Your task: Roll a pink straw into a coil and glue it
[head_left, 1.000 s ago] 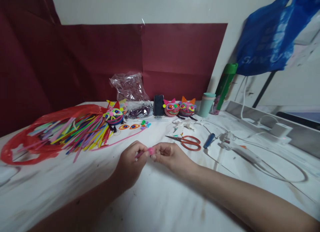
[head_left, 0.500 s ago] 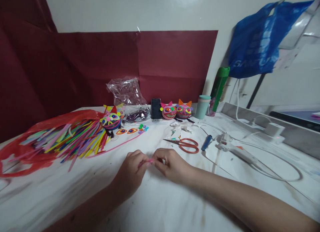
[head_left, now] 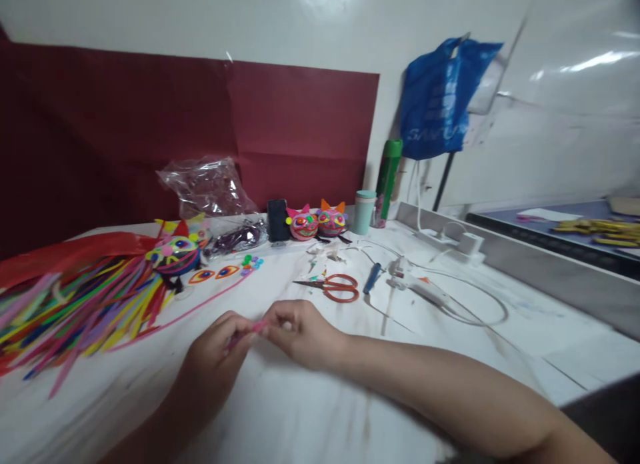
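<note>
Above the white table, my left hand (head_left: 216, 354) is closed on a short pink piece of pipe cleaner (head_left: 259, 326). My right hand (head_left: 301, 332) pinches the other end of it, thumb against fingertips. Most of the pink piece is hidden by the fingers. A long pink pipe cleaner (head_left: 197, 309) lies just beyond my left hand. Farther left is a big pile of coloured pipe cleaners (head_left: 95, 311) on a red plastic bag (head_left: 75, 245). Orange-handled scissors (head_left: 341, 288) rest beyond my right hand.
Decorated animal heads (head_left: 303, 223) stand at the back beside a phone (head_left: 278, 220) and a mint cup (head_left: 365, 212). Eye cutouts (head_left: 227, 271) and small coloured pieces (head_left: 251, 264) lie mid-table. A glue gun (head_left: 417, 284) with its cord and a blue-handled tool (head_left: 373, 278) are at right.
My view has turned right, so everything sits farther left and more of the right-hand surface shows. Both hands still grip the pink piece, close together.
</note>
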Demonstrator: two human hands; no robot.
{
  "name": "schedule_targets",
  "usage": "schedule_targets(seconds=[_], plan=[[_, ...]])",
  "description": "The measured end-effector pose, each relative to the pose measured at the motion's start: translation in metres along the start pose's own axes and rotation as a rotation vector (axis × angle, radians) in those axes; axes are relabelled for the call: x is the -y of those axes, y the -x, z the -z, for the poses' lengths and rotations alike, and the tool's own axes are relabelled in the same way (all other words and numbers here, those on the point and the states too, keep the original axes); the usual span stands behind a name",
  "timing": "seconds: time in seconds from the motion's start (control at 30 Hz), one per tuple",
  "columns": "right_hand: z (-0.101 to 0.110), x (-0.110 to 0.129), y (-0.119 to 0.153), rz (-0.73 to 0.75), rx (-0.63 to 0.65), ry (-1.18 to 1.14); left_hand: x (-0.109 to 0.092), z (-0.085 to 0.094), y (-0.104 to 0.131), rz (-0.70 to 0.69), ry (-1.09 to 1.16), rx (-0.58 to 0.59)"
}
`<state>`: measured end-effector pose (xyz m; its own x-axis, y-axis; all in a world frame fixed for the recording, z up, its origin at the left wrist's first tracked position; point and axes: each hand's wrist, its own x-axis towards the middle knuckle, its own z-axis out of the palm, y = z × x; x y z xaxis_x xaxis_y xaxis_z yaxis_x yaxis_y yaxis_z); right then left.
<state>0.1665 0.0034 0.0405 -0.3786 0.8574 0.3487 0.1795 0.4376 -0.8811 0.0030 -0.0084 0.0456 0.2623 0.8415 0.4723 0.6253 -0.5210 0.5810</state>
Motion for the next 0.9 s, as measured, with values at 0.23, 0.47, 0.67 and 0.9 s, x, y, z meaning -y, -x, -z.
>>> schedule_targets(seconds=[0.23, 0.47, 0.67, 0.9], plan=[[-0.005, 0.001, 0.000, -0.009, -0.054, -0.058, 0.001, 0.002, -0.001, 0.076, -0.015, -0.036], [-0.002, 0.003, 0.001, 0.098, -0.076, 0.163, 0.000, 0.001, -0.004, 0.098, -0.053, 0.060], [0.007, 0.005, -0.003, 0.212, 0.035, 0.425, 0.009, 0.001, -0.006, 0.017, -0.105, 0.114], [0.000, 0.002, -0.004, 0.008, 0.019, 0.030, 0.006, 0.005, -0.004, 0.092, -0.003, 0.064]])
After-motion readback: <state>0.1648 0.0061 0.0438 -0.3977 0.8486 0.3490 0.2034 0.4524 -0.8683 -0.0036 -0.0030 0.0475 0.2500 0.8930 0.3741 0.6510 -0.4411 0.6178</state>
